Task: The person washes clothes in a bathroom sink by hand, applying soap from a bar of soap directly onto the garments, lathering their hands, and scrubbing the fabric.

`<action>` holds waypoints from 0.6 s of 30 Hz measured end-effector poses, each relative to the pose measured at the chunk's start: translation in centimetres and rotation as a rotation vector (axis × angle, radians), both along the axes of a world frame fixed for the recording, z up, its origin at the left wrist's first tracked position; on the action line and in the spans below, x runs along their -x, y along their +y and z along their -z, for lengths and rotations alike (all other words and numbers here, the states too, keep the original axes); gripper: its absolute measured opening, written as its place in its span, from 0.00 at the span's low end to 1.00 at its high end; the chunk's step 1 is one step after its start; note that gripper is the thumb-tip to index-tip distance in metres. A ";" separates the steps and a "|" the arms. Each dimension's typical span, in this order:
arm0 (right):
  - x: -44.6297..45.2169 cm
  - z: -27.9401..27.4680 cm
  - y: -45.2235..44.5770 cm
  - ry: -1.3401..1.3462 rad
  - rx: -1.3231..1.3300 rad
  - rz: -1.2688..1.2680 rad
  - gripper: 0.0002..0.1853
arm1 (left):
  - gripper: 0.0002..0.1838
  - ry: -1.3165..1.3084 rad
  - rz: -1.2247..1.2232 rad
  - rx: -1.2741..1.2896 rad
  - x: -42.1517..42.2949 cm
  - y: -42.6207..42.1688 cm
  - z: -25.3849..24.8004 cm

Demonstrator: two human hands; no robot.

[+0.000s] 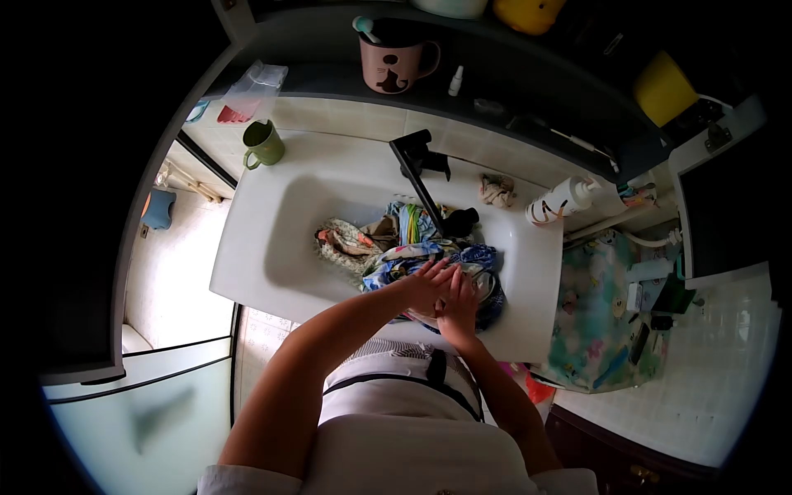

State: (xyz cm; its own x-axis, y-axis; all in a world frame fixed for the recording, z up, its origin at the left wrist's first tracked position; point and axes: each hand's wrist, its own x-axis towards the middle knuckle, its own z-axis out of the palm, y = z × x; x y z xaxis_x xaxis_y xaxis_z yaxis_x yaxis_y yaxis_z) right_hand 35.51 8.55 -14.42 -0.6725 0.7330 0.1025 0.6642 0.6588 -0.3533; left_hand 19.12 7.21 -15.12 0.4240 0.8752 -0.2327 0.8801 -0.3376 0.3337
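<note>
Patterned wet-looking clothes (396, 256) lie heaped in the white sink (289, 223), mostly in its middle and right part. Over the near right side of the heap, my left hand (431, 289) and my right hand (458, 307) meet, touching each other. Their fingers point up and are close together; whether any cloth is between them is too small to tell. Above the clothes reaches the black faucet (425, 190), its spout end just beyond my hands.
A green mug (263, 144) stands at the sink's back left corner. At the back right are a crumpled cloth (496, 190) and a white pump bottle (557, 201). The dark shelf (322, 78) above holds a pink mug (391, 66) and a small white bottle (455, 81).
</note>
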 end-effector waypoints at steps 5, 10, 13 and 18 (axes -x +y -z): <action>0.6 0.2 2.7 0.042 -0.096 -0.042 0.51 | 0.58 -0.118 -0.034 0.066 1.1 1.4 1.2; -0.2 0.1 4.0 0.279 -0.006 -0.114 0.44 | 0.55 -0.260 -0.075 0.090 2.0 1.1 -0.1; -0.9 0.6 4.1 0.334 0.042 -0.147 0.35 | 0.50 -0.352 -0.130 0.032 1.9 0.7 0.6; -1.3 1.0 2.8 0.412 0.151 -0.096 0.24 | 0.37 -0.399 -0.250 -0.013 1.8 -0.4 0.5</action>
State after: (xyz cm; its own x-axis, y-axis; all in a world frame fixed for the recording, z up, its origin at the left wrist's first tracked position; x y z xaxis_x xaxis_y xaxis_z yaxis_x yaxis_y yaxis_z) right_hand 36.83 11.35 -15.42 -0.6633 0.6968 0.2728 0.3865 0.6312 -0.6724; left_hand 17.34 6.84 -15.62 0.2537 0.9637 -0.0829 0.7388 -0.1377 0.6597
